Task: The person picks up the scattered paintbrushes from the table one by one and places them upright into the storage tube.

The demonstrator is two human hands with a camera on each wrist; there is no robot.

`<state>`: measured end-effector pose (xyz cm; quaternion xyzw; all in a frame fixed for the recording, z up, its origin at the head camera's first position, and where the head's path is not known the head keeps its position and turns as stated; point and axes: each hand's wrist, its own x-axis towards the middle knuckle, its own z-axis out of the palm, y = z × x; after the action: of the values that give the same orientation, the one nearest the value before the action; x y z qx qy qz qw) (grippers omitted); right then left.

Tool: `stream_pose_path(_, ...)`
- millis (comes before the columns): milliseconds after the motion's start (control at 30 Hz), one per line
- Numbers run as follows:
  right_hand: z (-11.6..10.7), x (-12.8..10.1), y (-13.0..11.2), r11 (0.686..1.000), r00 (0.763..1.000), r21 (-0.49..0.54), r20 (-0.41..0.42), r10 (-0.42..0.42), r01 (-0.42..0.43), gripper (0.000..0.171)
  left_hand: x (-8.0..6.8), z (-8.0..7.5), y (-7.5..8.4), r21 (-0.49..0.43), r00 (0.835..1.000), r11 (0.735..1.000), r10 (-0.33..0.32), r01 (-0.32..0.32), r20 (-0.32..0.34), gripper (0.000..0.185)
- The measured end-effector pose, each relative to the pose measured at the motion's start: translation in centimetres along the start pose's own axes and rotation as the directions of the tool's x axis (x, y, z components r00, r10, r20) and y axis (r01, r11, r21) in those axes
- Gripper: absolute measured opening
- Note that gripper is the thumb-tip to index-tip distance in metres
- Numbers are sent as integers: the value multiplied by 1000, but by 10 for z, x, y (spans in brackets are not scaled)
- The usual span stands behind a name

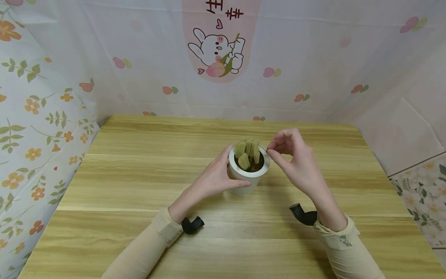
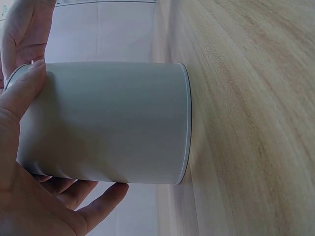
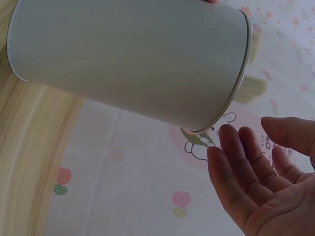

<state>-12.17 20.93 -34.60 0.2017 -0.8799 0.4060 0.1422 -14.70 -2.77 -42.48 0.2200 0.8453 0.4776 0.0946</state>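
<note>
At the far left of the head view hangs a floral sheet (image 1: 31,128) with orange flowers and green sprigs, running down the frame's left edge. The wooden counter (image 1: 139,170) fills the lower middle.

From the lower left a beige sleeve (image 1: 146,248) leads up to the left hand (image 1: 214,178), just left of centre. Its fingers are curled round the side of the white pot (image 1: 248,176), thumb toward the near rim and the other fingers wrapped behind; the left wrist view shows the thumb (image 2: 22,93) lying along the wall of the pot (image 2: 108,123) and fingertips underneath. The pot stands upright on the counter, near the middle of the frame, with dark filling and several green cactus-like pieces (image 1: 248,153) standing in it.

Just right of the pot, the right hand (image 1: 296,162) hovers at the rim, thumb and forefinger pinched together close by the edge; whether they hold anything is too small to tell. In the right wrist view the other fingers (image 3: 241,162) are loosely spread beside the pot (image 3: 128,59).

Above centre, the backdrop bears a cartoon rabbit (image 1: 217,52).
</note>
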Motion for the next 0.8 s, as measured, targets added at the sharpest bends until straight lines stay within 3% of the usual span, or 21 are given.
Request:
stream_pose_path(567,-4,-1,-1,1000,998,12,-51,-22,23,33,2,0,2,-2,1000,1000,-20,20,0,117)
stream_pose_path(800,-7,-3,3,999,997,13,-72,-41,42,28,0,1,4,91,999,995,-29,31,-14,122)
